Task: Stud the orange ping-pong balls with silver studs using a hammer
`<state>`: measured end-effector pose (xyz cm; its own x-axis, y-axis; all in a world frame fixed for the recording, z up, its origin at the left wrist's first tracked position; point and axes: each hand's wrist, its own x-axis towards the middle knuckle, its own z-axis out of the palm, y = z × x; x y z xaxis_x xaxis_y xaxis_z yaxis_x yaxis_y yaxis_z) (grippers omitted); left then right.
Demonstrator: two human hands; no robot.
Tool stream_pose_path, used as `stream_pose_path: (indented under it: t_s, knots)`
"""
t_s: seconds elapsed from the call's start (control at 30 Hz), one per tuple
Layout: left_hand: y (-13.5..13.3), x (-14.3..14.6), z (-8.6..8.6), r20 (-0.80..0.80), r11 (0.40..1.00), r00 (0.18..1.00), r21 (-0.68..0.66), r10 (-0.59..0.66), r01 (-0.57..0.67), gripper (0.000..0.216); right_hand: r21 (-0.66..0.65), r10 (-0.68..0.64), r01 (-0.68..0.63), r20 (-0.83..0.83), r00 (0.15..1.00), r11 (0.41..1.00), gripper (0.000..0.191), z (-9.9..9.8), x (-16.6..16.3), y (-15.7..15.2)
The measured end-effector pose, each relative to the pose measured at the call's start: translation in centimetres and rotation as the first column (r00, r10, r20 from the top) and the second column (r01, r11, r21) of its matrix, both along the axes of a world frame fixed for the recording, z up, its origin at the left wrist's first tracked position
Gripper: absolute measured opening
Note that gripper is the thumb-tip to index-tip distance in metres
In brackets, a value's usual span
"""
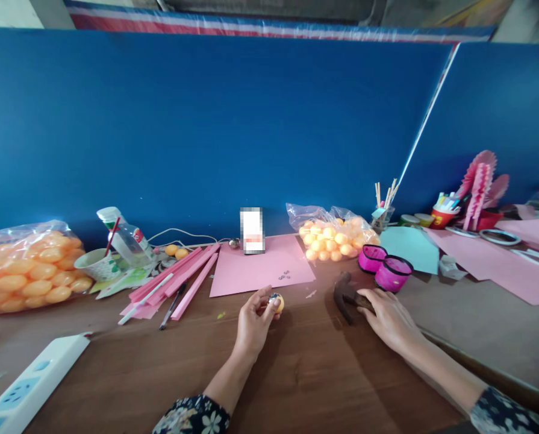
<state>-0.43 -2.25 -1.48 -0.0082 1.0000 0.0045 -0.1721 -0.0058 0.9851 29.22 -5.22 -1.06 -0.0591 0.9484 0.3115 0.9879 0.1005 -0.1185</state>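
My left hand (253, 319) is closed on a small orange ball (277, 302) with something stuck on it, held just above the brown table (161, 374). My right hand (386, 316) rests on the table with its fingers curled round the handle of a dark tool (345, 292), perhaps a glue gun. A pink paper sheet (264, 265) with small googly eyes (284, 275) lies just beyond both hands. A clear bag of orange balls (332, 236) sits behind the sheet to the right.
A large bag of orange balls (25, 271) lies at the left, beside a paper cup (96, 263) and a plastic bottle (127, 238). Pink paper strips (179, 280), a pen (172, 307), a white power strip (29, 386), two pink tape rolls (384, 265) and more paper sheets (499, 259) surround the hands.
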Motion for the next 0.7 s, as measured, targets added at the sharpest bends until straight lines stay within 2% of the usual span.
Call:
stream_pose_path:
  t_s: [0.1,0.2,0.33,0.43,0.57,0.7]
  knots:
    - [0.2,0.0,-0.3,0.0,1.0,1.0,-0.014,0.008,-0.008,0.048,-0.003,-0.002,0.002,0.028,1.0,1.0,0.027,0.8,-0.8,0.4]
    - [0.2,0.0,-0.4,-0.004,1.0,1.0,-0.023,0.017,-0.017,0.045,-0.048,-0.013,0.015,0.041,0.999,0.999,0.038,2.8,-1.9,0.7]
    - [0.2,-0.1,-0.2,-0.002,1.0,1.0,-0.02,0.015,-0.015,0.044,-0.18,0.027,-0.006,0.116,0.993,0.984,0.048,5.0,-2.7,0.7]
    - [0.1,-0.1,0.0,-0.004,1.0,1.0,-0.03,0.002,-0.002,0.044,-0.233,0.035,0.0,0.147,0.989,0.973,0.038,4.7,-2.2,0.6]
    - [0.0,0.0,0.1,-0.013,1.0,1.0,-0.022,-0.018,0.018,0.044,-0.16,0.07,-0.045,0.152,0.986,0.986,0.025,3.2,-1.4,1.1]
    - [0.1,0.0,-0.1,0.0,1.0,1.0,-0.016,0.0,0.0,0.045,-0.12,0.039,-0.017,0.177,0.983,0.993,0.025,2.6,-0.8,2.1]
